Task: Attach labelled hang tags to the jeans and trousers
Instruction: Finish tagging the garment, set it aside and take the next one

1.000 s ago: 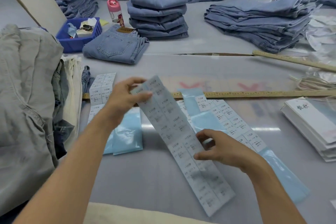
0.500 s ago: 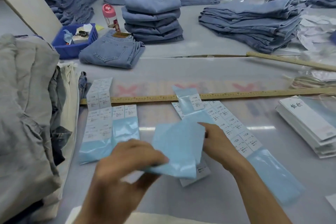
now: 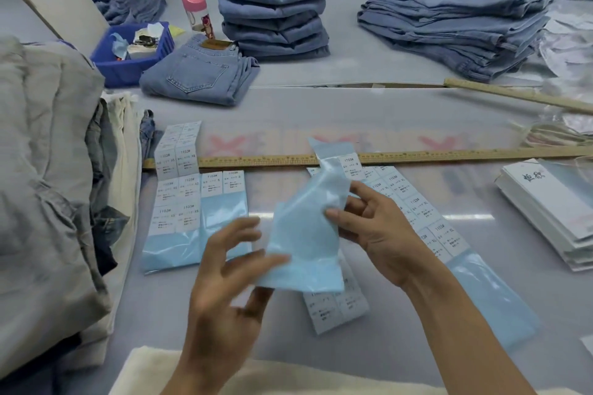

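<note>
A folded label sheet (image 3: 306, 234), its light blue backing facing me and white size stickers showing at the lower end, hangs above the table between both hands. My left hand (image 3: 231, 292) pinches its lower left edge. My right hand (image 3: 375, 228) grips its right side with thumb and fingers. More sticker sheets lie flat on the table: one to the left (image 3: 195, 212) and a long one to the right (image 3: 442, 234). A stack of white hang tags (image 3: 552, 212) sits at the right edge. Folded jeans (image 3: 205, 74) lie beyond.
A wooden ruler (image 3: 417, 155) crosses the table behind the sheets; a second one (image 3: 519, 96) lies at the far right. Grey and cream trousers (image 3: 48, 186) pile at the left. A blue bin (image 3: 134, 51), pink bottle (image 3: 195, 9) and jeans stacks (image 3: 276, 19) stand behind.
The long label sheet, held stretched out with stickers up a second ago, is now folded over with its blue backing showing. Both hands came closer together above the table.
</note>
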A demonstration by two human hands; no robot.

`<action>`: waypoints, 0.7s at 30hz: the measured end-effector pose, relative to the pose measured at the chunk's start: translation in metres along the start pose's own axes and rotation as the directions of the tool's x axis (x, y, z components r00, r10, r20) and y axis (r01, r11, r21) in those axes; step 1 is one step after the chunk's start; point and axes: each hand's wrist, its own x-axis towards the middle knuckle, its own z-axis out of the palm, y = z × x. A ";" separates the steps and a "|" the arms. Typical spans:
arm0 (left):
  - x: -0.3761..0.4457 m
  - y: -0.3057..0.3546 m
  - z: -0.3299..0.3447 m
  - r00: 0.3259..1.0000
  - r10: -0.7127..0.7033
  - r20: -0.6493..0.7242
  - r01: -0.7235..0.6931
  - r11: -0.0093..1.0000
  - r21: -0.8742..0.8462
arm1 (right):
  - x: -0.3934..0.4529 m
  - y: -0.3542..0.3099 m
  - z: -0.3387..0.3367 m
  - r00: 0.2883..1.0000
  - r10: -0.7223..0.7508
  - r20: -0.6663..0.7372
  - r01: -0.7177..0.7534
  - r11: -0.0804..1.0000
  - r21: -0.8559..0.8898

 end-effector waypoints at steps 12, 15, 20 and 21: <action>0.045 -0.026 0.026 0.790 -0.539 0.292 0.613 0.700 -0.366 | -0.005 -0.043 -0.019 0.859 -0.156 -0.487 0.365 0.854 0.370; 0.057 -0.021 0.030 0.787 -0.487 0.380 0.605 0.728 -0.320 | -0.010 -0.051 -0.033 0.792 -0.105 -0.601 0.417 0.812 0.408; 0.057 -0.017 0.034 0.783 -0.393 0.482 0.558 0.787 -0.264 | -0.017 -0.057 -0.058 0.702 -0.018 -0.712 0.457 0.778 0.431; 0.053 -0.016 0.034 0.785 -0.369 0.497 0.528 0.818 -0.227 | -0.017 -0.057 -0.061 0.679 -0.004 -0.734 0.464 0.777 0.425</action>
